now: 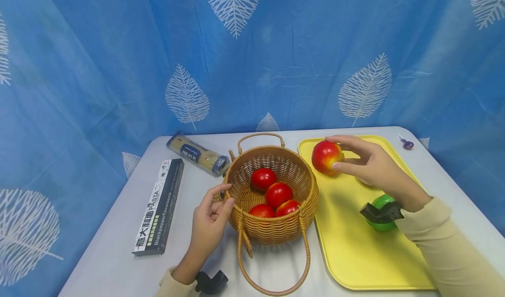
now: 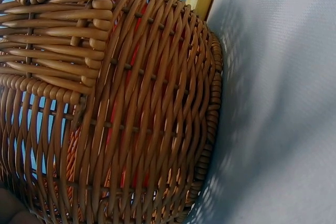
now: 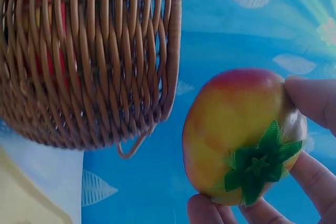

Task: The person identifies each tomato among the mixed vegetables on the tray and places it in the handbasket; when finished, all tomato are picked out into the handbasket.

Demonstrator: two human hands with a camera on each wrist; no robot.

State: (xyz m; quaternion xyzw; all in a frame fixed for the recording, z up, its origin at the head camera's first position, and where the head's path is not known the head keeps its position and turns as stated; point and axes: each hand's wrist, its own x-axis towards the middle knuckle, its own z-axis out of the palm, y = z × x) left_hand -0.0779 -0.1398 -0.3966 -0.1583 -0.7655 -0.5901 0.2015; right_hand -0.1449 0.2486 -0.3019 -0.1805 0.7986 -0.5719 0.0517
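My right hand (image 1: 364, 161) pinches a red-and-yellow toy tomato (image 1: 326, 157) between thumb and fingers, above the far left part of the yellow tray (image 1: 343, 262). In the right wrist view, the green leafy top of the tomato (image 3: 220, 124) faces the camera, and the wicker basket (image 3: 121, 51) is beside it, apart. Several red tomatoes (image 1: 279, 195) lie inside the basket (image 1: 272, 231). At the basket's left rim, my left hand (image 1: 211, 220) grips the edge between thumb and curled index finger. Only a dark bit of that hand shows in the left wrist view.
On the tray, a green vegetable (image 1: 380, 216) is partly hidden by my right wrist strap, and a pale item under the hand is mostly covered. Left of the basket lie a pasta bag (image 1: 197, 153) and a pasta box (image 1: 159, 207). A lollipop (image 1: 406, 143) lies far right.
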